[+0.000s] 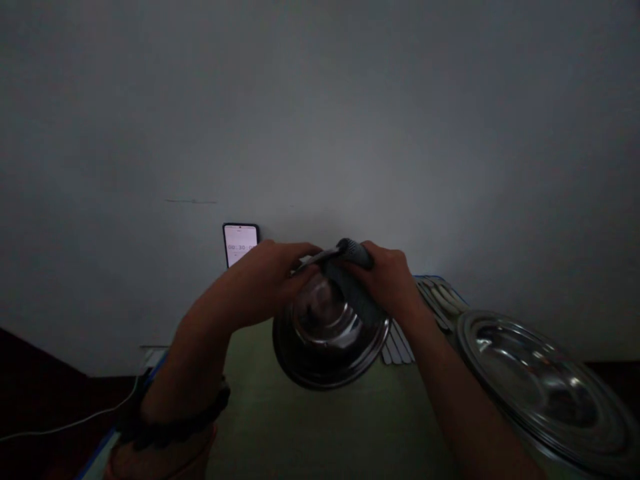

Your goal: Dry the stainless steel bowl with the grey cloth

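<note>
On the head view, my right hand (393, 275) has its grip closed round a dark grey cloth (361, 299), part of which hangs in front of a shiny steel bowl (331, 350); my left hand (267, 277) pinches a thin pale strip (327, 254), fingers nearly together. I can't tell whether that strip is a utensil or some edge, nor whether the bowl touches the tabletop (320, 433). Cutlery (441, 295) lies either side of my right forearm, steel dishes (543, 383) farther right. I judge this a wiping step; the next move calls for a steady left pinch while the cloth is drawn along the strip.
</note>
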A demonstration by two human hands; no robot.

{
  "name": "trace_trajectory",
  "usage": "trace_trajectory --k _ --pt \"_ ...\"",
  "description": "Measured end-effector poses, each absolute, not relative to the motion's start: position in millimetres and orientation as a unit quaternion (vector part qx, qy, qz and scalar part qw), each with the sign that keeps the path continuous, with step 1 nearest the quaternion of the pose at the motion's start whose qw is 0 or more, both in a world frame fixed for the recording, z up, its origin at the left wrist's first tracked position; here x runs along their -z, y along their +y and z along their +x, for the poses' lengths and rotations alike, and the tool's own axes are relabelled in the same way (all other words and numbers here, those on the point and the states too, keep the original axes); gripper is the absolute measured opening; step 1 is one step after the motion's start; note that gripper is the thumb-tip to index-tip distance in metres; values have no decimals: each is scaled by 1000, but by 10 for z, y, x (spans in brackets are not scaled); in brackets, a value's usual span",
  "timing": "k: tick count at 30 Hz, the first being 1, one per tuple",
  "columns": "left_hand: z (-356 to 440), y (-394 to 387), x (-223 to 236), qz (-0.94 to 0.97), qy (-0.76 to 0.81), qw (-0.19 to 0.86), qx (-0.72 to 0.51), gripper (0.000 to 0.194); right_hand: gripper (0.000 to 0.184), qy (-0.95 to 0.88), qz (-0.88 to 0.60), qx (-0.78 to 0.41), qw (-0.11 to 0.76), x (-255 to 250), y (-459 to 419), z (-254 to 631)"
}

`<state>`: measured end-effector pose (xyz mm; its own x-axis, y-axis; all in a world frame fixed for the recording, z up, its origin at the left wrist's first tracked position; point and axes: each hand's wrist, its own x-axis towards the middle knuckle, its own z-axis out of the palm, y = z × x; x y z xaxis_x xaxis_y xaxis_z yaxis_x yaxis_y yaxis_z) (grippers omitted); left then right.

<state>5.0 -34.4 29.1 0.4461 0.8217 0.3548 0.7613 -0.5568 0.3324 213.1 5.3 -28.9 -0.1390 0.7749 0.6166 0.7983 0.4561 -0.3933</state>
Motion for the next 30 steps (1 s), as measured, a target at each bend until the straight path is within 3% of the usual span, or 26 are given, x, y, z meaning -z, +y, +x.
trace_trajectory --k 4,9,12,16,18,23,27,30 --pt "-59 -326 -338 752 535 56 -380 41 36 -675 -561 -57 476 245 99 2247" --pt "-81 -221 -251 670 564 79 -476 40 28 -650 -573 -175 468 336 202 2306" --pt "-26 -172 -196 689 470 148 -531 44 31 -628 -550 -242 494 383 220 2325" --pt "77 -161 -148 670 367 327 -556 57 36 -620 -516 -363 466 385 194 2301" --pt "85 -172 -129 651 379 392 -528 56 35 -628 -531 -325 467 359 183 2283" --pt "-23 -217 -134 688 381 401 -470 62 27 -643 -537 -75 540 260 144 2303" --pt "10 -223 -140 720 377 405 -419 38 14 -709 -479 -20 517 197 37 2276" --pt "99 -203 -107 750 372 378 -395 30 12 -753 -411 12 514 156 -44 2186"
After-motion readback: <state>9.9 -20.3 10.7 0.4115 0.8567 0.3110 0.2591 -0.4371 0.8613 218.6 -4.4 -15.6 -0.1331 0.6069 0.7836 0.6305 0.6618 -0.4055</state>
